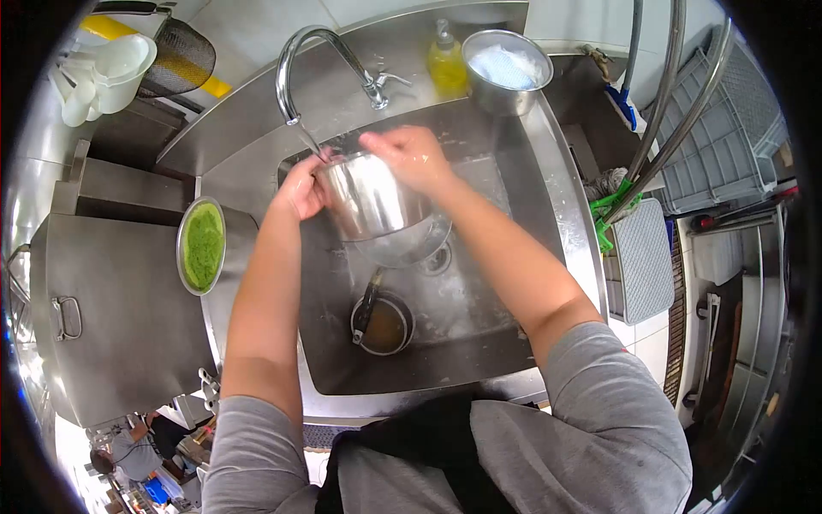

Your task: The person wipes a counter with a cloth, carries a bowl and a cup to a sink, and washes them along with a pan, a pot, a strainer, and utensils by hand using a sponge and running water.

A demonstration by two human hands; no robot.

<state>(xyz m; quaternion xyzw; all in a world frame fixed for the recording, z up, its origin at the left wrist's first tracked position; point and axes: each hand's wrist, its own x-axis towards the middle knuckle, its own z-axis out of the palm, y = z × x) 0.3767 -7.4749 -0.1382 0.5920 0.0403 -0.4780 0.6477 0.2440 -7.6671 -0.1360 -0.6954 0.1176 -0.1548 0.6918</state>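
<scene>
A shiny steel container [368,199] is held tilted over the sink, its opening turned away from the camera. My left hand [306,184] grips its left side near the rim, under the running tap [295,86]. Around the upper right edge curls my right hand [411,156], wet, with some suds on it. Below the container, a clear round bowl or lid [419,244] is partly hidden by it. Lower in the sink basin [462,343] lies a small pot [387,330] with a dark handle and brownish liquid inside.
A bowl of green food [204,246] stands left of the sink. Behind the basin are a yellow soap bottle [447,64] and a steel pot [507,73] with suds. White measuring cups [111,73] hang upper left. Another person [133,450] is at lower left.
</scene>
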